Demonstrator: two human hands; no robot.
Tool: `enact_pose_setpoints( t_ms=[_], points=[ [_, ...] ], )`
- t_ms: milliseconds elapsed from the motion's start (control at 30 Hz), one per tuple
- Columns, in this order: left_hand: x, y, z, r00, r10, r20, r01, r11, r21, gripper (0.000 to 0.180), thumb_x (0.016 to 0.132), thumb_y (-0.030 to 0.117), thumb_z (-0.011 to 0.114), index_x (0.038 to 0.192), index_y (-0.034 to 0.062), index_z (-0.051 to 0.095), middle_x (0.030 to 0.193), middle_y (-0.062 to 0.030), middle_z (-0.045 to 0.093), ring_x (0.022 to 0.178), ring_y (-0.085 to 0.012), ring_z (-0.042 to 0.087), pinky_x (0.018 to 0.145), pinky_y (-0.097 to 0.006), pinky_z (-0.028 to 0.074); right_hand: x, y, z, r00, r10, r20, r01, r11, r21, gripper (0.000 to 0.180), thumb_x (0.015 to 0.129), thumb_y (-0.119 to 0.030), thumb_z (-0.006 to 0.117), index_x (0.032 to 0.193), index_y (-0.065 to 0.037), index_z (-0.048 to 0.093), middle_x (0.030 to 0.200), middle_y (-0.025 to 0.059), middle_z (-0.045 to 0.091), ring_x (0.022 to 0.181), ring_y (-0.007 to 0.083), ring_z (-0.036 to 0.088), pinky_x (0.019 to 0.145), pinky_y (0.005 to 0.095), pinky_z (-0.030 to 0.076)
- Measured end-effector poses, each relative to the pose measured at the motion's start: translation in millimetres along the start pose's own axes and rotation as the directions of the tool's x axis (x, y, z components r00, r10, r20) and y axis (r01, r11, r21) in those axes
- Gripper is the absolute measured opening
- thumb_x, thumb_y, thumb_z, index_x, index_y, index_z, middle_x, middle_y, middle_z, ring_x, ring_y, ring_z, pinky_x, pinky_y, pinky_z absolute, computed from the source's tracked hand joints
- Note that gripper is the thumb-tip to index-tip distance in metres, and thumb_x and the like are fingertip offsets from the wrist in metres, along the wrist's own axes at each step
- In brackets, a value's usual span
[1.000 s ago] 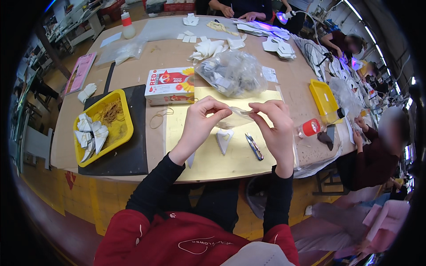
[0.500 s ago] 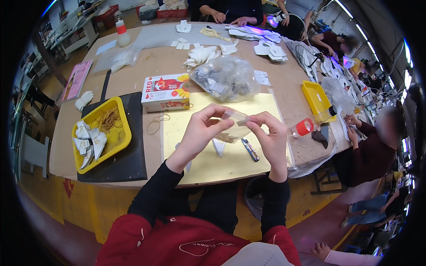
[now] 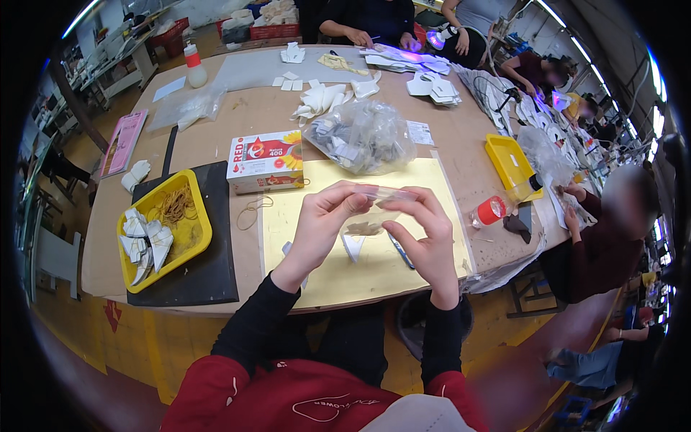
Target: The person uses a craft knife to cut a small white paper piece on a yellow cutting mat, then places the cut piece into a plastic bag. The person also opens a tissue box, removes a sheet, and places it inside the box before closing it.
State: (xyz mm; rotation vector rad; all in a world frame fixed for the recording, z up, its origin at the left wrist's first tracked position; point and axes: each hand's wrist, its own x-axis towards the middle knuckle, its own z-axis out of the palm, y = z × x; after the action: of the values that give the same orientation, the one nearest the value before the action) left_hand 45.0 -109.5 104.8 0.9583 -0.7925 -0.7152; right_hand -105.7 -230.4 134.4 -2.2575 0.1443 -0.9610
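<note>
Small clear plastic bag (image 3: 374, 209) hung pinched between both hands above the yellow mat (image 3: 338, 273). Left hand (image 3: 324, 219) gripped its left edge, right hand (image 3: 425, 234) clamped the right. White folded triangle piece (image 3: 353, 246) lay just below, grey pen (image 3: 400, 252) beside it.

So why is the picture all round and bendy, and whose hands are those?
A person wears a camera on their head that looks down, and its wide lens bends the edges. The left hand and right hand are that person's own. Together they hold a small clear plastic bag above a yellow mat on the wooden table. To the left sits a yellow tray with rubber bands and white pieces, beside a red and white box. Other people work along the far sides.
</note>
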Motion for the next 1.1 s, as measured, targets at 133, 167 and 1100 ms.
enact_pose_setpoints(
  t_ms=[133,167,1100],
  points=[
    [1,3,1,0.998,0.053,0.015,-0.055,0.994,0.093,0.023,0.096,0.013,0.063,0.112,-0.0021,0.070,0.109,-0.0078,0.069,0.099,-0.0134,0.063,0.088,-0.027,0.051,3,-7,-1,0.997,0.063,-0.038,-0.065,0.997,-0.049,0.051,0.077,-0.004,0.075,0.127,-0.003,0.061,0.120,0.0126,0.060,0.102,0.0219,0.061,0.084,0.0307,0.048],
    [0,3,2,0.997,0.073,0.010,-0.074,0.992,0.099,0.023,0.096,0.012,0.063,0.113,-0.0019,0.070,0.110,-0.0081,0.069,0.099,-0.0136,0.063,0.088,-0.028,0.051,5,-9,-1,0.995,0.084,-0.044,-0.087,0.995,-0.056,0.053,0.078,-0.005,0.075,0.129,-0.003,0.060,0.122,0.0133,0.060,0.105,0.0230,0.061,0.086,0.0313,0.049],
    [-39,-18,-10,0.986,0.117,-0.116,-0.081,0.957,0.277,0.004,0.083,-0.004,0.069,0.085,-0.0020,0.067,0.086,-0.0079,0.064,0.086,-0.0159,0.058,0.080,-0.028,0.043,-34,-5,26,0.985,0.109,-0.134,-0.092,0.987,0.130,0.012,0.079,-0.008,0.077,0.090,-0.005,0.073,0.084,0.0052,0.069,0.083,0.0205,0.064,0.082,0.0330,0.044]
  ],
)
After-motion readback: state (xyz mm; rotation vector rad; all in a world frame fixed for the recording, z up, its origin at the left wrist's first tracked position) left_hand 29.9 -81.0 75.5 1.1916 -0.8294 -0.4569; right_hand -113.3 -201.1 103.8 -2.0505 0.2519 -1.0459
